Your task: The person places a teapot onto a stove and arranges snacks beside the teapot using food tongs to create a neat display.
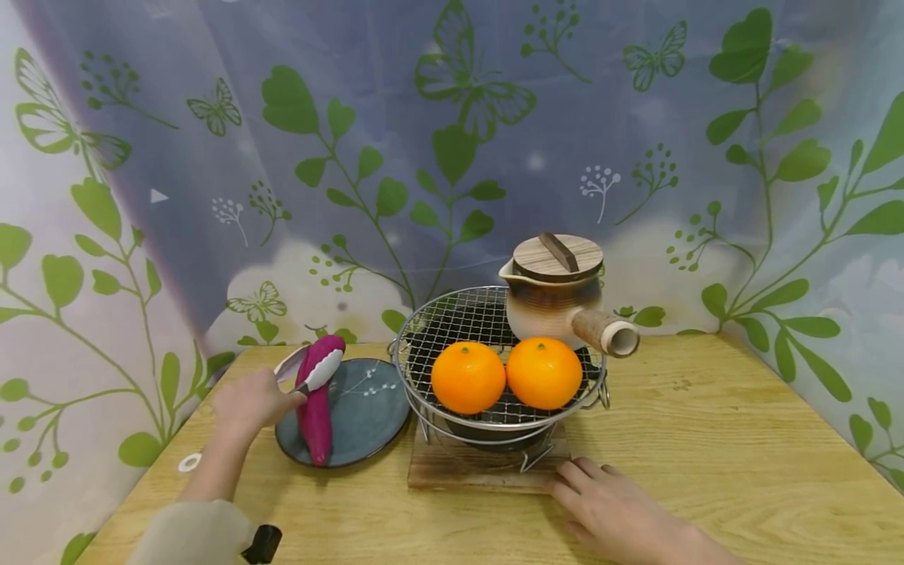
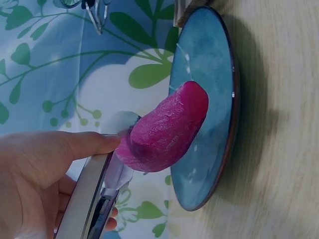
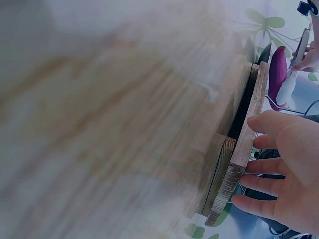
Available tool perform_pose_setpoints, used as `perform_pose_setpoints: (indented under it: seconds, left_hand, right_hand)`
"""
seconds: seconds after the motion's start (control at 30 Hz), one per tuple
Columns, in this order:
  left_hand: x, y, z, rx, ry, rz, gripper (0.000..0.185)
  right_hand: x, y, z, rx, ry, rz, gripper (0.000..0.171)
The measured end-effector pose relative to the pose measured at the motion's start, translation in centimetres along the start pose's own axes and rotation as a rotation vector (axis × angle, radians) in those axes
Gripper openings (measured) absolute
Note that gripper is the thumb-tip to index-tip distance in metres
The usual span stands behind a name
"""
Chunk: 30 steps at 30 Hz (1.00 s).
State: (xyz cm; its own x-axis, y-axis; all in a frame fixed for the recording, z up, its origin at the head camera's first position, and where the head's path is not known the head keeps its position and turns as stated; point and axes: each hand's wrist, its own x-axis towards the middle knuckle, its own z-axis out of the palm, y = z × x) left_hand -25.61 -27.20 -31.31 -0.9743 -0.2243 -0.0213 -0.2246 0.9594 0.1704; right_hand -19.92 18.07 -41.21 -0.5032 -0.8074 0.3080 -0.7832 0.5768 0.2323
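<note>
In the head view my left hand [image 1: 256, 402] grips a pair of tongs [image 1: 325, 372] with pale tips. The tongs clasp a purple sweet potato [image 1: 315, 428] near its upper end, tilted over the left part of a blue-grey plate [image 1: 374, 428]. Whether its lower end touches the plate I cannot tell. The left wrist view shows thumb and fingers around the metal handle [image 2: 84, 199], with the sweet potato [image 2: 167, 129] between the tips. My right hand [image 1: 610, 502] touches the front right corner of a wooden board [image 1: 480, 475], its fingers extended in the right wrist view.
On the board stands a round grill with a wire mesh [image 1: 452, 314]. It bears two oranges, a left one [image 1: 468, 378] and a right one [image 1: 544, 373], and a lidded clay teapot [image 1: 554, 306] whose handle [image 1: 607, 333] juts right. A small white ring [image 1: 189, 462] lies at left.
</note>
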Motion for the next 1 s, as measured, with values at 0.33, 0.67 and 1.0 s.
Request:
perform_pose_setpoints:
  seconds: [0.33,0.67,1.0]
  left_hand:
    - [-0.4,-0.3,-0.6,0.031,0.097,0.054,0.044]
    - [-0.5,0.3,-0.9,0.048,0.185,0.086,0.042]
    - [-0.9,0.7,-1.2,0.07,0.343,0.169,0.046]
  right_hand:
    - [0.1,0.2,-0.2,-0.008,-0.007,-0.007,0.047]
    - [0.0,0.2,-0.1,-0.013,-0.013,-0.012,0.048]
    - [0.0,0.1,-0.1,-0.014,0.0,-0.009,0.049]
